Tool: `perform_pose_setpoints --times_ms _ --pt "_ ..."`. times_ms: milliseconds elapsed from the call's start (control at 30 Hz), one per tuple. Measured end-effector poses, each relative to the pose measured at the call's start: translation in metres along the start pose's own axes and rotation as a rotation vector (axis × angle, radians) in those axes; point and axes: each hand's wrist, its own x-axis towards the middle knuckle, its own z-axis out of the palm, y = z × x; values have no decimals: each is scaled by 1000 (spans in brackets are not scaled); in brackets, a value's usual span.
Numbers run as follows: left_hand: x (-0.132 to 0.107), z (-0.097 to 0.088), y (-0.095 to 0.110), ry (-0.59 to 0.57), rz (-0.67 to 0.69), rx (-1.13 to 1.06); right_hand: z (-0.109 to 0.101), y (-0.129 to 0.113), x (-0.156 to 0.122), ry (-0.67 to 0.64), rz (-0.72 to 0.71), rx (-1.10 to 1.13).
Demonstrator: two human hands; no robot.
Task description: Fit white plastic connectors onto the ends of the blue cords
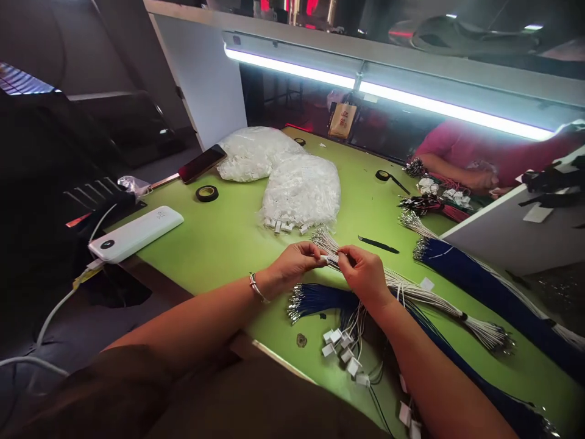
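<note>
My left hand (296,266) pinches a small white plastic connector (324,259) between thumb and fingertips. Close beside it, my right hand (364,274) has its fingers closed on what looks like a thin wire, largely hidden by the fingertips. Under and behind both hands lies a bundle of white wires (425,295) with metal terminals at its ends. A bundle of dark blue wires (322,300) passes beneath my right forearm. Several white connectors (346,353) with wires in them hang together near the table's front edge.
Two clear bags of white connectors (304,189) sit on the green table (219,238). Around them are black tape rolls (206,193), a phone (202,163), a white power bank (139,233) and a dark slim blade-like tool (378,244). Across the partition a person in pink (457,152) works.
</note>
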Motion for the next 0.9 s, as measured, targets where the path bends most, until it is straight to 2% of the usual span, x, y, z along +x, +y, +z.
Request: perform_pose_setpoints --times_ms 133,367,600,800,900 --pt "3 -5 -2 18 -21 -49 5 5 -5 -59 59 46" --pt "4 -4 -1 30 -47 -24 5 -3 -7 -54 -10 -23" --pt "5 -4 3 10 113 230 3 -10 -8 -48 -153 -303" --pt "5 -2 7 -58 126 353 6 -9 -9 -102 -191 -276" --pt "6 0 3 -40 160 442 4 -6 -6 -103 -109 -105"
